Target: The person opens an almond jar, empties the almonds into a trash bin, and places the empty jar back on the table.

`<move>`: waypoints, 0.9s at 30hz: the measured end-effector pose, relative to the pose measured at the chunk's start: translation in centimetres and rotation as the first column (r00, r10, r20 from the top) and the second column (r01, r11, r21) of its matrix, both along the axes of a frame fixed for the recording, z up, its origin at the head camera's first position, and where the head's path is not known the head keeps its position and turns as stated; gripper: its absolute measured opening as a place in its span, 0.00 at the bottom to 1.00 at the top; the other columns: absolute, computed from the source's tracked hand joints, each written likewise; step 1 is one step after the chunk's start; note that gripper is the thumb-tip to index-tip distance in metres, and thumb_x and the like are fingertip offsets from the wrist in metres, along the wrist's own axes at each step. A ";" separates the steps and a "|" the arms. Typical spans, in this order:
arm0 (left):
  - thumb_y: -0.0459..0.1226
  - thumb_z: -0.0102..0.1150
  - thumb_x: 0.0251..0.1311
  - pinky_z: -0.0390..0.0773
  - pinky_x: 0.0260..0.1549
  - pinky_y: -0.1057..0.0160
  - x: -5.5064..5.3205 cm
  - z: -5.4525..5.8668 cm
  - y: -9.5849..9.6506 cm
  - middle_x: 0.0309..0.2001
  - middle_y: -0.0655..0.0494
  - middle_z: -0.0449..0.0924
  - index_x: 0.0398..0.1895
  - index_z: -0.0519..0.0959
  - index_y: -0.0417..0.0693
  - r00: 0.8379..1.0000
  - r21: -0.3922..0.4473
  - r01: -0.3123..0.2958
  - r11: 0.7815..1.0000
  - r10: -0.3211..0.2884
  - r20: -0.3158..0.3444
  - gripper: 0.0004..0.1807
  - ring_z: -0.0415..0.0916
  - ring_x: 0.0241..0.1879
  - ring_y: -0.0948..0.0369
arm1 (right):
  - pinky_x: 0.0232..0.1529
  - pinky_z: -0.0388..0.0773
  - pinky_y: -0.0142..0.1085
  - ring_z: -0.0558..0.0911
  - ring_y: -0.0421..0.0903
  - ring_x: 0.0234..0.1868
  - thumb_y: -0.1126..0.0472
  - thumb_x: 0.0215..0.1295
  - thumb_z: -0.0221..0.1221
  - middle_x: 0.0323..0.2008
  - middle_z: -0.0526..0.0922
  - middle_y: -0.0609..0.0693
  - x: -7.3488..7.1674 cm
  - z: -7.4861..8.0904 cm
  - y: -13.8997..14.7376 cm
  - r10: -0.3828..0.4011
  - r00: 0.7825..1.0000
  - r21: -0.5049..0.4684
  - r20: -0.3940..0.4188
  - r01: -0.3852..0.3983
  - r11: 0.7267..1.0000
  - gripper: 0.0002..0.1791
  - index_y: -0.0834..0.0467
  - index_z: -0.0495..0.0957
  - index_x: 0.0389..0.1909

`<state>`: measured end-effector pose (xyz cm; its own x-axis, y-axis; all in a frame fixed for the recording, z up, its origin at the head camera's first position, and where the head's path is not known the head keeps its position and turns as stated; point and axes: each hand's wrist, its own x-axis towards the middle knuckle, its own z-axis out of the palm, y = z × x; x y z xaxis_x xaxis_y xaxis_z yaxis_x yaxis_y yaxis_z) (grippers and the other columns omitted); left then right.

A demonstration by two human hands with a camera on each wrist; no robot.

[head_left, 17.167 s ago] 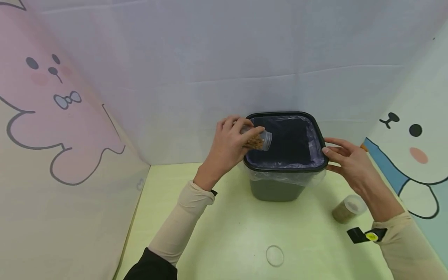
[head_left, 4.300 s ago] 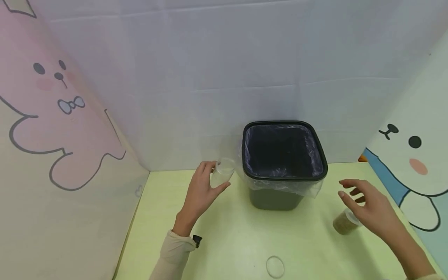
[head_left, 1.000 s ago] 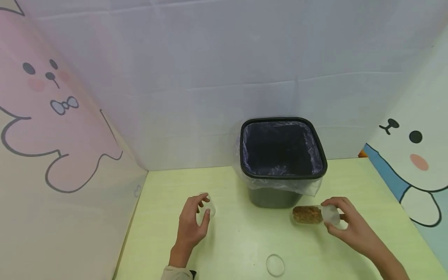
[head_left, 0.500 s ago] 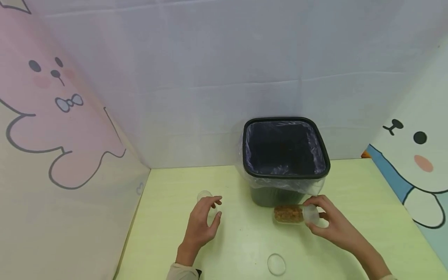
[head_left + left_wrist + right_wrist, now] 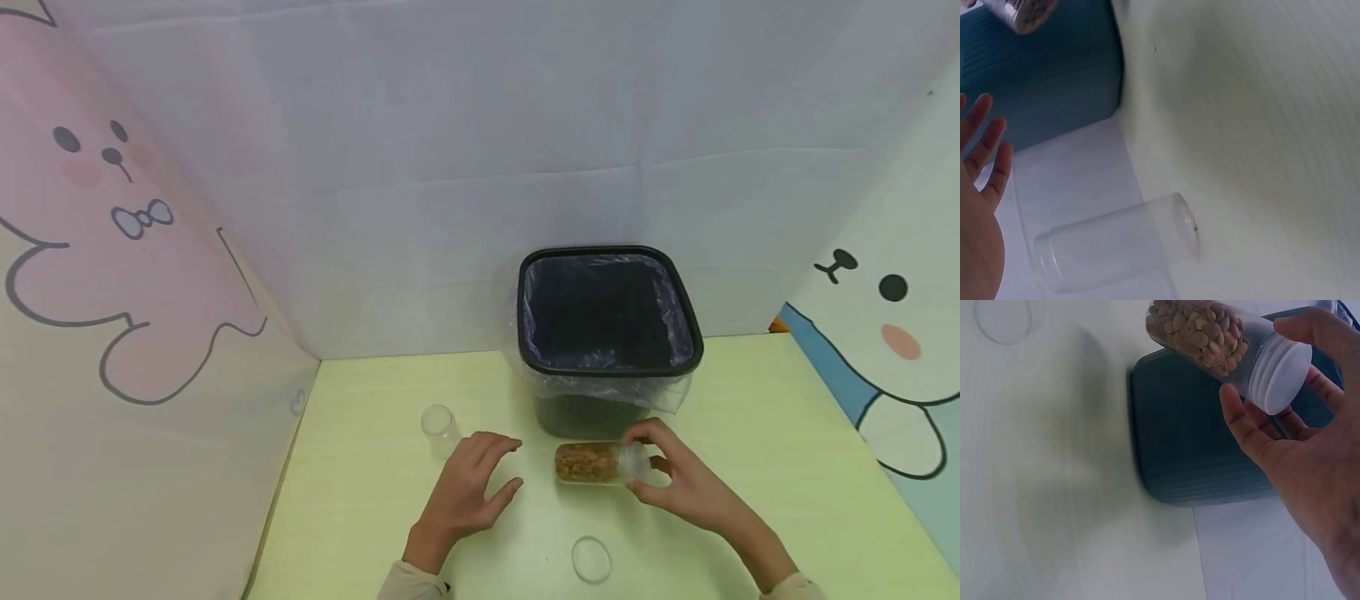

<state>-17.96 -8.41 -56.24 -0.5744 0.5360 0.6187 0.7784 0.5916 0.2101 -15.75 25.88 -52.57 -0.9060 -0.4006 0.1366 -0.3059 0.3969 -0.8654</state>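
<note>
My right hand (image 5: pixel 686 487) holds a clear jar of brown seed-like pieces (image 5: pixel 587 463) by its white lid (image 5: pixel 1285 372). The jar lies sideways in the air in front of the bin, its base pointing left. Thumb and fingers go around the lid in the right wrist view. My left hand (image 5: pixel 468 487) is just left of that jar, thumb and fingers spread apart, touching nothing. Behind it an empty clear jar (image 5: pixel 438 423) stands upright on the table, also seen in the left wrist view as a transparent jar (image 5: pixel 1116 244).
A dark bin (image 5: pixel 611 372) with a clear liner stands at the back of the yellow table (image 5: pixel 360 467), against a white cloth wall (image 5: pixel 420 250). A thin clear ring or lid (image 5: pixel 591 581) lies near the front. Printed cloth walls border both sides.
Earlier, the left hand tipped the now-empty jar over the bin, later setting it down left. The right hand left the bin rim, took the filled jar and carried it leftward. Left hand moved right.
</note>
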 end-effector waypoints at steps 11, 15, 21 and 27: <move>0.66 0.58 0.57 0.74 0.54 0.57 0.5 0.2 2.0 0.58 0.62 0.75 0.68 0.69 0.57 1.000 -0.215 -0.007 0.977 0.013 0.025 0.39 0.71 0.60 0.60 | 0.44 0.78 0.34 0.71 0.35 0.50 0.63 0.61 0.67 0.52 0.70 0.48 0.0 0.1 -1.6 0.068 0.997 -0.066 0.030 -0.066 0.996 0.24 0.55 0.68 0.55; 0.69 0.54 0.57 0.74 0.55 0.58 0.4 0.4 2.6 0.61 0.63 0.73 0.70 0.66 0.58 0.999 -0.238 -0.005 0.971 0.017 0.048 0.43 0.70 0.63 0.60 | 0.45 0.77 0.34 0.71 0.36 0.51 0.64 0.60 0.68 0.52 0.69 0.49 -0.2 -0.1 -2.2 0.096 0.995 -0.078 0.027 -0.093 0.993 0.25 0.55 0.68 0.54; 0.71 0.56 0.53 0.74 0.55 0.58 0.3 0.4 3.1 0.61 0.63 0.73 0.72 0.64 0.57 0.998 -0.261 -0.003 0.965 0.019 0.059 0.47 0.70 0.62 0.61 | 0.46 0.77 0.35 0.70 0.37 0.51 0.64 0.58 0.68 0.52 0.69 0.50 -0.3 -0.3 -3.0 0.133 0.990 -0.092 0.045 -0.129 0.987 0.25 0.55 0.67 0.53; 0.71 0.56 0.53 0.76 0.55 0.58 0.2 0.5 3.6 0.62 0.62 0.73 0.73 0.62 0.58 0.998 -0.262 0.012 0.965 0.003 0.055 0.48 0.70 0.62 0.61 | 0.46 0.76 0.34 0.69 0.38 0.52 0.66 0.57 0.69 0.52 0.67 0.49 -0.3 -0.3 -3.8 0.157 0.986 -0.097 0.054 -0.152 0.984 0.26 0.56 0.67 0.53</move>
<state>-17.78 -4.78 -55.73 -0.6006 0.6778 0.4240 0.7728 0.6281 0.0906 -16.07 22.06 -52.91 -0.8421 -0.5246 0.1253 -0.3025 0.2668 -0.9151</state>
